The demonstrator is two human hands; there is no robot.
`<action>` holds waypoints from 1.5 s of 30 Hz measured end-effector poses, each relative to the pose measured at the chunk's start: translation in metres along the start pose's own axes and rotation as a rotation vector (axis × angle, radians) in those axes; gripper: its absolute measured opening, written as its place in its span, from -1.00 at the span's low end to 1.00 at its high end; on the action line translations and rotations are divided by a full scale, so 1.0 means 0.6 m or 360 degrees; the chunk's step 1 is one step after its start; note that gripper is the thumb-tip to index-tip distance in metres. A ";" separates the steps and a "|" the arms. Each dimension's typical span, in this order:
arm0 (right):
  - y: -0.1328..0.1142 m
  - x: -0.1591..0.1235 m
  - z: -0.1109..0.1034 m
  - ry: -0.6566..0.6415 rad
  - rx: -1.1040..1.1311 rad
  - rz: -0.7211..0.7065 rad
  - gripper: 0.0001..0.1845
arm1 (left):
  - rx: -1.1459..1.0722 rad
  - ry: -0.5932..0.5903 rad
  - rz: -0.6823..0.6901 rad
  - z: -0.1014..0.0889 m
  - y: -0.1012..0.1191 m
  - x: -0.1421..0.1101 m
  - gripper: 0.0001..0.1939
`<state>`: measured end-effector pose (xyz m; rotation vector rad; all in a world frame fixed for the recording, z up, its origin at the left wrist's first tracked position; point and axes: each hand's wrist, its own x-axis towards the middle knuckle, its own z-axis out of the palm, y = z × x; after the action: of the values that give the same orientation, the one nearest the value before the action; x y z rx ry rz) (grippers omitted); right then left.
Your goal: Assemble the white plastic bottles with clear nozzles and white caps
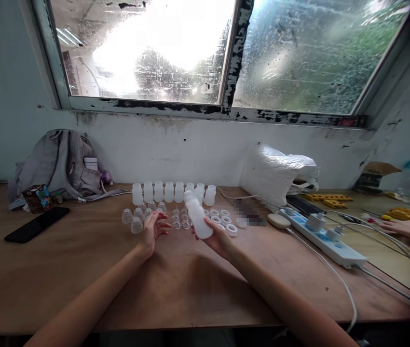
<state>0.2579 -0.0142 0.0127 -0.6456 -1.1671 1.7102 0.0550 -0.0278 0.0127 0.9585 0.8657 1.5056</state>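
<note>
My right hand [218, 237] is wrapped round a frosted white baby bottle [202, 224], which tilts with its neck up and to the left above the table. Open and empty, my left hand [150, 232] has its fingers spread beside several clear dome caps [136, 225]. Between the hands, clear bottle nipples [176, 224] stand in rows. White screw rings [231, 230] lie just past my right hand. Behind all of these, a row of frosted bottles [158, 192] stands upright near the wall, partly hidden by the held bottle.
A black phone [37, 224], a small carton [37, 198] and a grey backpack [58, 164] are on the left. To the right lie a white power strip [324, 238] with cables, a round white device [279, 221] and a foil-like bag [273, 173]. Another person's hand [407, 228] is at the far right.
</note>
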 end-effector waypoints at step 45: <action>0.016 0.057 -0.063 0.0335 -0.2716 -0.1063 -0.82 | 0.2140 -0.0681 0.1097 -0.007 -0.031 -0.018 -0.86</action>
<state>0.2703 0.0315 -0.0087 -1.1226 -2.1800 -0.2315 0.0591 -0.0358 -0.0070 2.6538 1.2816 0.9955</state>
